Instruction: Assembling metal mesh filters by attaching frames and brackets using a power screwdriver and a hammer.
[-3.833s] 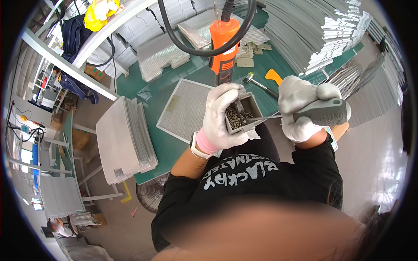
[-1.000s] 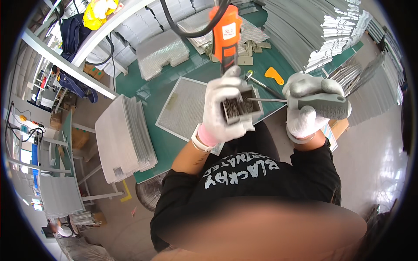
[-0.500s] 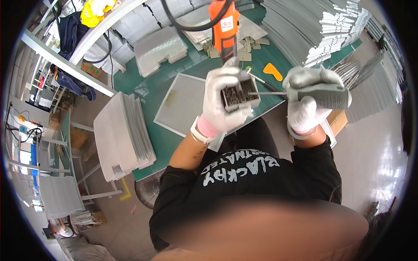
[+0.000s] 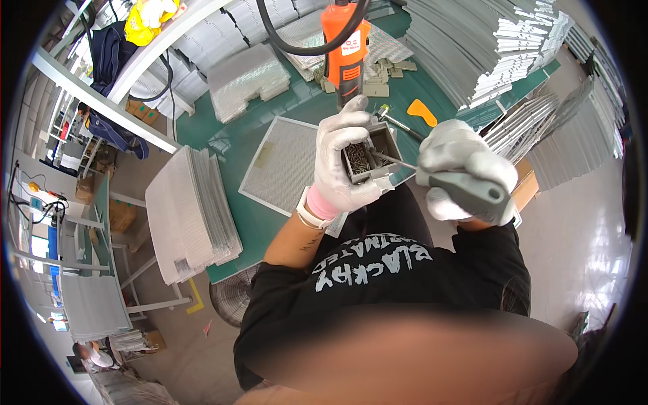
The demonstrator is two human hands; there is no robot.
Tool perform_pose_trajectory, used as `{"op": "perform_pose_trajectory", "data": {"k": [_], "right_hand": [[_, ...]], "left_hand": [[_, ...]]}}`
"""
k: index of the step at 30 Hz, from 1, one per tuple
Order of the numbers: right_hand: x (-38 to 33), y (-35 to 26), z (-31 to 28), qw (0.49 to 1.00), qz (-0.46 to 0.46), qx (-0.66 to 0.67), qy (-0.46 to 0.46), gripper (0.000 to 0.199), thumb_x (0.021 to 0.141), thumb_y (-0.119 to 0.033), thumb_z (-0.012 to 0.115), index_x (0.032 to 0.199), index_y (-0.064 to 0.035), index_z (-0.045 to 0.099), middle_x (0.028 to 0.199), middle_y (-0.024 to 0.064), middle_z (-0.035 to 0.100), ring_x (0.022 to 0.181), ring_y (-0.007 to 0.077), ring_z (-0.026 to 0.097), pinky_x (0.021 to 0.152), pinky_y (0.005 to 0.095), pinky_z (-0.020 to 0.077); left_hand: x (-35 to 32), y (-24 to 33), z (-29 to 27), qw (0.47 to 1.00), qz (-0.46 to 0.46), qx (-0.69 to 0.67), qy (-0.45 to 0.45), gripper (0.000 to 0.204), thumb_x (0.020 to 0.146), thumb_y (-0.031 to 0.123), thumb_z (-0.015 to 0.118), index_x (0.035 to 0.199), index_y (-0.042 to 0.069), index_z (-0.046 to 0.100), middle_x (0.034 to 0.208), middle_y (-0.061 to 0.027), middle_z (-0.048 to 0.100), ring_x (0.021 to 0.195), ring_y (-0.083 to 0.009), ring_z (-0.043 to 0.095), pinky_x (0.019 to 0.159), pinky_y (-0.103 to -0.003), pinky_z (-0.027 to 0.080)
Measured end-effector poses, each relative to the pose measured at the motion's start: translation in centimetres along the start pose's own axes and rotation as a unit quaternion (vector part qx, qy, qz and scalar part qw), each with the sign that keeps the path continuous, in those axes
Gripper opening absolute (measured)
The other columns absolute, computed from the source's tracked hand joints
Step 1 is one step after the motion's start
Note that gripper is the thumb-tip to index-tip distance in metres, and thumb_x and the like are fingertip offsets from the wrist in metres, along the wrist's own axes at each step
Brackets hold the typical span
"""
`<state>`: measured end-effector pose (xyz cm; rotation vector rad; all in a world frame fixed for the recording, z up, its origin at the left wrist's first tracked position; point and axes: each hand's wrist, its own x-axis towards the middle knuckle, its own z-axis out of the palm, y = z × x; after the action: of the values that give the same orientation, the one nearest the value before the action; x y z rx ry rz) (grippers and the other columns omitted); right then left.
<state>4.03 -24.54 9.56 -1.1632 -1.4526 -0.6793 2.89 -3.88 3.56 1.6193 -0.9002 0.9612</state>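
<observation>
Well to the left of the small grey rectangular box [image 4: 386, 140], a thick stack of pale flat panels [image 4: 189, 209] leans over the edge of the green worktop [image 4: 229, 148]. Nearer on that side, a flat grey mesh panel [image 4: 283, 165] with a pale border lies on the surface.

The left hand [image 4: 332, 162], in a white knit glove with a pink cuff, is closed around the box's left side. Its fingers are partly bent, one reaching along the far side, while the thumb lies along the near side.

The box is held raised in front of the person, open side up and divided into compartments. Many small metal screws [image 4: 356, 156] lie loose and jumbled in its left compartment; the right one shows mostly bare grey walls. Beyond the box hangs an orange-and-black power tool [image 4: 343, 67].

From the box's right side, the thin metal shaft of a grey-handled screwdriver [image 4: 472, 194] reaches in, its tip near the divider; whether it touches a screw cannot be told. The right hand [image 4: 464, 156], gloved in white, grasps the handle, fingers folded tightly over it and thumb beneath. Behind, to the right of the box, lie a dark-handled hammer [image 4: 403, 126] and a flat yellow-orange scraper [image 4: 422, 112].
</observation>
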Motion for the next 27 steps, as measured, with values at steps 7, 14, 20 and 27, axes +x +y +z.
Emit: {"op": "perform_pose_trajectory", "data": {"k": [7,14,20,27], "right_hand": [[1.9,0.0,0.6,0.968,-0.154,-0.139,-0.142,0.026,0.057,-0.024,0.067,0.07,-0.0066,0.054,0.088,0.0146,0.066,0.06,0.0266,0.06,0.05,0.0384,0.0469],[2.1,0.8,1.1,0.97,0.242,-0.026,-0.028,0.046,0.086,0.009,0.055,0.127,-0.0003,0.037,0.099,0.0136,0.061,0.087,0.0223,0.064,0.074,0.0311,0.0523],[2.0,0.8,-0.3,0.978,-0.206,-0.026,0.004,0.06,0.093,-0.025,0.067,0.136,-0.0041,0.032,0.078,0.0097,0.061,0.05,0.0192,0.055,0.051,0.0349,0.0486],[1.2,-0.5,0.2,0.997,-0.022,-0.006,-0.069,0.063,0.085,-0.011,0.076,0.135,-0.0109,0.038,0.093,0.017,0.067,0.071,0.0295,0.064,0.066,0.0453,0.052]], "left_hand": [[-0.2,-0.1,-0.1,1.0,0.006,0.025,-0.006,0.069,0.063,0.02,0.086,0.119,0.005,0.049,0.123,-0.0175,0.053,0.127,-0.0411,0.049,0.108,-0.054,0.04],[-1.4,0.2,1.0,0.999,-0.022,-0.016,-0.025,0.064,0.064,0.013,0.08,0.12,0.005,0.049,0.123,-0.0184,0.051,0.126,-0.0405,0.05,0.107,-0.053,0.041],[-1.2,-0.2,0.9,0.999,-0.013,-0.034,-0.024,0.066,0.074,0.028,0.08,0.125,0.003,0.047,0.127,-0.0174,0.049,0.132,-0.0379,0.047,0.11,-0.052,0.038],[-1.4,0.6,0.4,1.0,-0.012,-0.018,-0.005,0.067,0.066,0.025,0.084,0.119,0.004,0.049,0.122,-0.0181,0.053,0.123,-0.0402,0.052,0.106,-0.051,0.042]]}}
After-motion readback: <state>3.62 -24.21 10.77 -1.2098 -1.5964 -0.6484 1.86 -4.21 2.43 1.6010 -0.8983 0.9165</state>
